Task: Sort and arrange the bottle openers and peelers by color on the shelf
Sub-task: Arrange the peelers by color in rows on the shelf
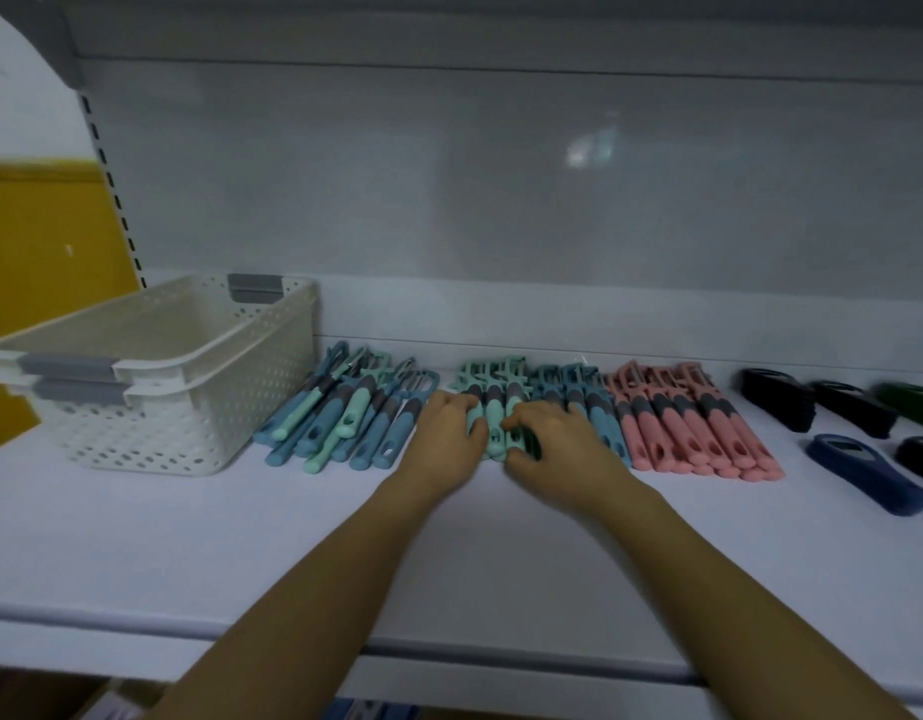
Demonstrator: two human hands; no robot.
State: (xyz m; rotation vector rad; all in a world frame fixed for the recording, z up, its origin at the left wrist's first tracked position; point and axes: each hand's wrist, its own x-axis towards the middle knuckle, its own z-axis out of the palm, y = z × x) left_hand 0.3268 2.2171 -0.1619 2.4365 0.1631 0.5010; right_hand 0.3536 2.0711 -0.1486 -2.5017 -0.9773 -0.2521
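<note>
Squaring up the mint-green peelers [495,394] with left hand [449,426] and right hand [555,436] both curled round them. Next, probably: sorting the mixed blue-green pile [345,418].

Matt plastic peelers [693,428], perforated plastic basket [189,387], smooth glossy shelf [241,537]

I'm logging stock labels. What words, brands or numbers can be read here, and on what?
No text can be read.
Mint peelers, pink peelers, white baskets: no print visible.
Dark blue opener: pale patch, too blurred to read.
</note>
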